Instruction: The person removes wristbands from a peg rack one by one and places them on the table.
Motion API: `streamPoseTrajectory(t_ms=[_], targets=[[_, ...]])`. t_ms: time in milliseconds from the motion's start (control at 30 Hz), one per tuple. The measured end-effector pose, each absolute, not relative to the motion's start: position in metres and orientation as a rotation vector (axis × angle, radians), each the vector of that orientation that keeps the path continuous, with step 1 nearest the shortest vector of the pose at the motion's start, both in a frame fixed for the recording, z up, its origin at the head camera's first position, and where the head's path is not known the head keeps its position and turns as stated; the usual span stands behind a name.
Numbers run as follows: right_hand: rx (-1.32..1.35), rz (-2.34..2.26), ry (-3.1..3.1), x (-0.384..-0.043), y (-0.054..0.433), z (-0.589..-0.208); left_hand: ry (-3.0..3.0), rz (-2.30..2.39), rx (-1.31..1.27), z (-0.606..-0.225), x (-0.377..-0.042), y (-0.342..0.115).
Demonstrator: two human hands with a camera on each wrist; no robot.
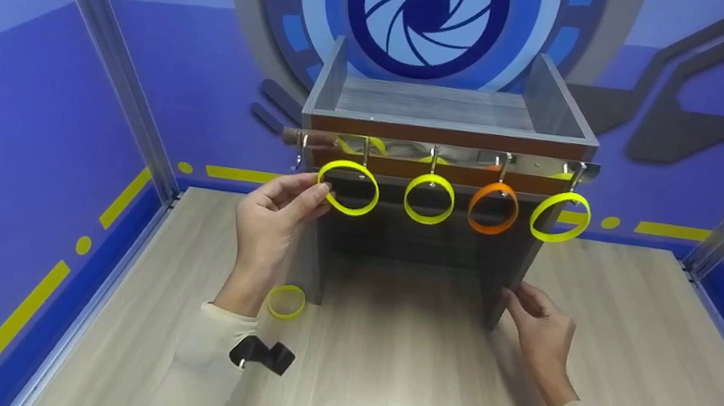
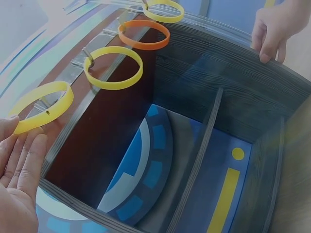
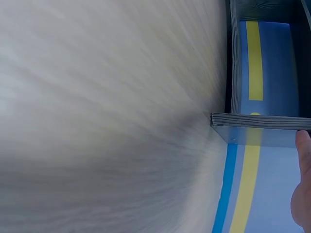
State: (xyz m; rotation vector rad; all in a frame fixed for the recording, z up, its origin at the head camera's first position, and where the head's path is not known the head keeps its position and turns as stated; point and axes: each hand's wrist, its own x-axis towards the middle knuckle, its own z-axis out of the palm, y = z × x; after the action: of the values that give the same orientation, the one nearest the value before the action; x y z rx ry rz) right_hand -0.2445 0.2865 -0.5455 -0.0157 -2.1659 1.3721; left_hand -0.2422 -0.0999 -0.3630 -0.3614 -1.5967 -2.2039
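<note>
In the head view, my left hand (image 1: 269, 214) pinches a yellow wristband (image 1: 377, 198) at its left edge, thumb against fingers. The band hangs on a hook of the metal rail (image 1: 471, 156) across the grey wooden shelf unit (image 1: 563, 104). Farther right on the rail hang another yellow wristband (image 1: 407, 206), an orange wristband (image 1: 471, 217) and a third yellow one (image 1: 588, 221). My right hand (image 1: 544, 330) holds the front edge of the unit's right side panel (image 1: 498, 304), low down. In the right wrist view, one finger (image 3: 303, 145) touches this panel.
A loose yellow wristband (image 1: 283, 318) is on the wood-grain table (image 1: 389, 396), left of the unit. The rail's leftmost hook (image 1: 300, 150) carries no band. Blue printed walls (image 1: 133, 87) with metal corner posts (image 1: 106, 32) surround the table.
</note>
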Motion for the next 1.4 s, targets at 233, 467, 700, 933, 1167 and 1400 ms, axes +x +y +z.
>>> streamPoseTrajectory(t_ms=[233, 467, 700, 933, 1167, 1400], targets=[[-0.044, 1.378, -2.177, -0.244, 0.287, -0.546, -1.649, -2.14, -0.311, -0.36, -0.238, -0.106], [-0.022, 1.383, -2.166, -0.243, 0.286, -0.546, -1.618, -2.14, -0.265, -0.368, -0.234, -0.117], [-0.004, 1.418, -2.096, -0.244, 0.284, -0.545, -1.605, -2.134, -0.182, -0.383, -0.23, -0.131], [-0.018, 1.396, -2.119, -0.246, 0.285, -0.546, -1.592, -2.142, -0.095, -0.401, -0.23, -0.145], [-0.022, 1.391, -2.134, -0.245, 0.285, -0.548, -1.612, -2.17, 0.062, -0.432, -0.232, -0.162], [-0.01, 1.404, -2.137, -0.245, 0.286, -0.548, -1.574, -2.216, 0.147, -0.457, -0.237, -0.176]])
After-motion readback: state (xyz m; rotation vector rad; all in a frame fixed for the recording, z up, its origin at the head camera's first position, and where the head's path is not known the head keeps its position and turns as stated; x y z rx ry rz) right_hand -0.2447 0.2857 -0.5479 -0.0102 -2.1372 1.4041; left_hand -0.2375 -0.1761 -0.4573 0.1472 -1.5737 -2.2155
